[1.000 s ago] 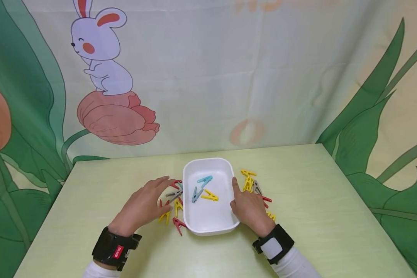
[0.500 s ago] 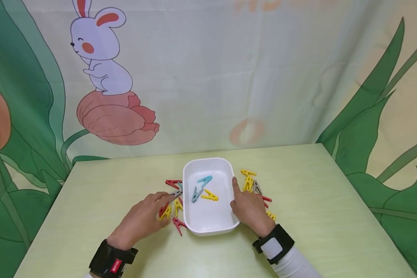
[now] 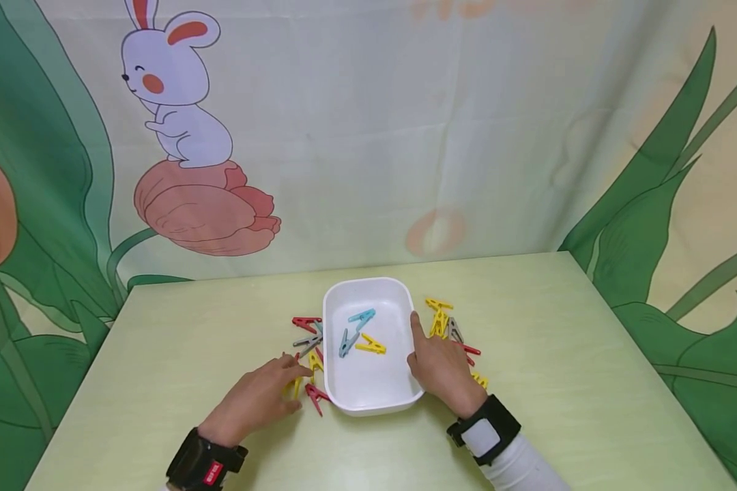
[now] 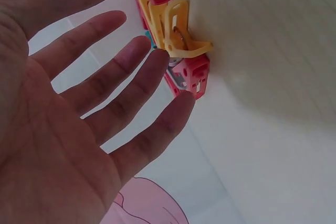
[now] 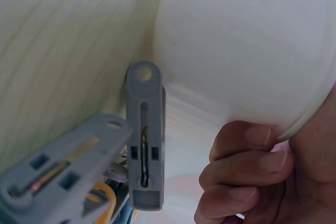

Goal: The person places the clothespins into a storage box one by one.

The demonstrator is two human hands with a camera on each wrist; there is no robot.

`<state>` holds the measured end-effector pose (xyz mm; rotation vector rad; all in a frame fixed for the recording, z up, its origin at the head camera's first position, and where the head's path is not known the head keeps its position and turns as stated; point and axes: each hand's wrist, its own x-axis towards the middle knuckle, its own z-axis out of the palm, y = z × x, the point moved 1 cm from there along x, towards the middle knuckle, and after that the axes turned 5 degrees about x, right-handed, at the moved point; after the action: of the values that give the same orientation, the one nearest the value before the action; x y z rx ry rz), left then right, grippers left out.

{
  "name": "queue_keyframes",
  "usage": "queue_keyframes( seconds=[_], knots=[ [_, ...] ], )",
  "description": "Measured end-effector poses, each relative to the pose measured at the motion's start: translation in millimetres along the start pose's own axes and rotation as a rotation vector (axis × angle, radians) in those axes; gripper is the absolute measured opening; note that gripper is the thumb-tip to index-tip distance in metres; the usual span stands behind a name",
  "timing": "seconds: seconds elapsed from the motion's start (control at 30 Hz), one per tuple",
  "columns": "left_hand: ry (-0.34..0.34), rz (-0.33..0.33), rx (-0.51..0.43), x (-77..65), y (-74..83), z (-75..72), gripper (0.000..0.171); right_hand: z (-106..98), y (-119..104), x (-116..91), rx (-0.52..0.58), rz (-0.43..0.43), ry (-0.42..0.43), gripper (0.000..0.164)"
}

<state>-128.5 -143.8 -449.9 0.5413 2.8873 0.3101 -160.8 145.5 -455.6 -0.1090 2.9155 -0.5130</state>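
Note:
A white plastic tub [image 3: 374, 395] stands mid-table with two blue clothespins [image 3: 362, 316] and a yellow clothespin [image 3: 371, 345] inside. My right hand [image 3: 445, 372] holds its right side; in the right wrist view the curled fingers [image 5: 247, 161] lie against the outer wall below the rim. To the left of the tub my left hand [image 3: 254, 399] hovers by a small pile, fingers spread and relaxed, gripping nothing. Partly behind those fingers is a yellow clothespin [image 4: 181, 35], with red clothespins [image 4: 191, 74] around it. The left hand partly hides this pile in the head view.
More clothespins lie right of the tub: yellow ones [image 3: 439, 324], a grey one [image 3: 454, 331] and red ones, partly behind the right hand. Left of the tub are a red clothespin [image 3: 307, 322] and a grey one [image 3: 307, 341]. A printed curtain [image 3: 356, 136] hangs behind the table [image 3: 589, 409].
My left hand has drawn back toward the near side of the left pile, uncovering the red and grey clothespins farther back. The right hand and the tub have stayed in place.

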Motion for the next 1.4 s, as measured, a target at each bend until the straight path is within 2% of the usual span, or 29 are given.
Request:
queue_keyframes(
  seconds=[0.2, 0.47, 0.7, 0.9, 1.13, 1.27, 1.4],
  knots=[
    [-0.039, -0.003, -0.024, 2.2, 0.5, 9.6, 0.036, 1, 0, 0, 0.0, 0.002, 0.0, 0.073],
    [-0.031, -0.007, -0.013, 7.0, 2.8, 16.1, 0.033, 1, 0, 0, -0.007, -0.005, 0.01, 0.073],
    [0.035, 0.005, 0.023, 6.7, 4.5, 18.4, 0.015, 0, 1, 0, -0.013, -0.011, 0.018, 0.073],
    [0.054, 0.003, 0.043, 6.3, 4.3, 19.0, 0.012, 0, 1, 0, -0.014, -0.01, 0.019, 0.073],
    [0.127, 0.03, 0.066, 5.5, 0.5, 15.2, 0.012, 0, 0, 0, -0.01, -0.008, 0.017, 0.073],
    [0.144, 0.019, 0.041, 4.7, -1.0, 9.6, 0.013, 0, 0, 0, -0.006, -0.003, 0.009, 0.074],
    [0.189, 0.007, 0.013, 1.8, -1.7, 2.4, 0.014, -1, 0, -1, -0.004, -0.003, 0.008, 0.073]
  ],
)
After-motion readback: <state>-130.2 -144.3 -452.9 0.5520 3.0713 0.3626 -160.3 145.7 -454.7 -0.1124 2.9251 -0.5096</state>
